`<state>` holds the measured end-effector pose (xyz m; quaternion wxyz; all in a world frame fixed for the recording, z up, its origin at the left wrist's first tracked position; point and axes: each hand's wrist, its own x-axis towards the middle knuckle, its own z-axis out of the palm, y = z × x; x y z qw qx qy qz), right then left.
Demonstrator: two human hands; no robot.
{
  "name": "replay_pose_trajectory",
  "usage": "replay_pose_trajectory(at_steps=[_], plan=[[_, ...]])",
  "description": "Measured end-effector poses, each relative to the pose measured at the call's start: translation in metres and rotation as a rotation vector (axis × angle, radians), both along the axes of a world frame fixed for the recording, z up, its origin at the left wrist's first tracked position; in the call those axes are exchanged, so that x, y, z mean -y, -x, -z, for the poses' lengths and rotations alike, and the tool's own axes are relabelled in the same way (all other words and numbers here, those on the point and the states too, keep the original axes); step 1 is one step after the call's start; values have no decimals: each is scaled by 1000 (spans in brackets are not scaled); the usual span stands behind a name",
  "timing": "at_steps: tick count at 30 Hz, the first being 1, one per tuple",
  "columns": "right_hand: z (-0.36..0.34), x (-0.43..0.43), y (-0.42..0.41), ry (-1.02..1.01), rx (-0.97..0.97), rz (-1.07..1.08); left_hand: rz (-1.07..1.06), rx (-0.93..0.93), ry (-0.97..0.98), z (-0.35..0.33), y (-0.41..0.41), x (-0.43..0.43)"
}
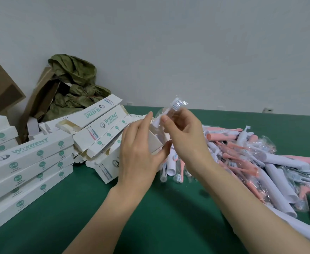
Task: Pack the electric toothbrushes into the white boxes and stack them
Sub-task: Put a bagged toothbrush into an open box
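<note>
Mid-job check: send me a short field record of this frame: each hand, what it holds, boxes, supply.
left hand: grips open white cardboard box
right hand: pinches white brush head in clear plastic wrap, raised above the box opening, not inside
stacked: closed white printed boxes, table left
loose: jumbled open white boxes, centre
supply: pile of pink and white toothbrush handles, right
surface: green table

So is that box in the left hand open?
Open: the box has a gaping end, and the right hand holds a wrapped brush head above it.
</note>
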<state>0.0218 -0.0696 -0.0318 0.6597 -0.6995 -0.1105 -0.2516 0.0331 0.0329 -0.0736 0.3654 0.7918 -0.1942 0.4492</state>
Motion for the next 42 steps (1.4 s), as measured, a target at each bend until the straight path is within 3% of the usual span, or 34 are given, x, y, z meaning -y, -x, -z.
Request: replay_pose_trajectory(at_steps=[9,12,20,26,32,36,39,42], plan=[[-4,-1,4,405,-19,78,32,-47,-4,-1,-1,-2],[-14,2,10,340,-31,-32,19,-31,30,-1,-3,-3],[-8,4,9,144,62,72,40,0,68,-2,1,1],[-10,2,11,396,190,134,33,4,105,-4,0,-3],[-11,5,10,607,199,193,34,4,103,-5,2,-2],[-9,7,8,896,156,54,39,6,40,-2,2,-1],[-18,26,9,726,41,-76,15,0,-11,-1,0,-1],[-20,55,0,507,-109,71,-11,-12,-13,-4,-1,-5]])
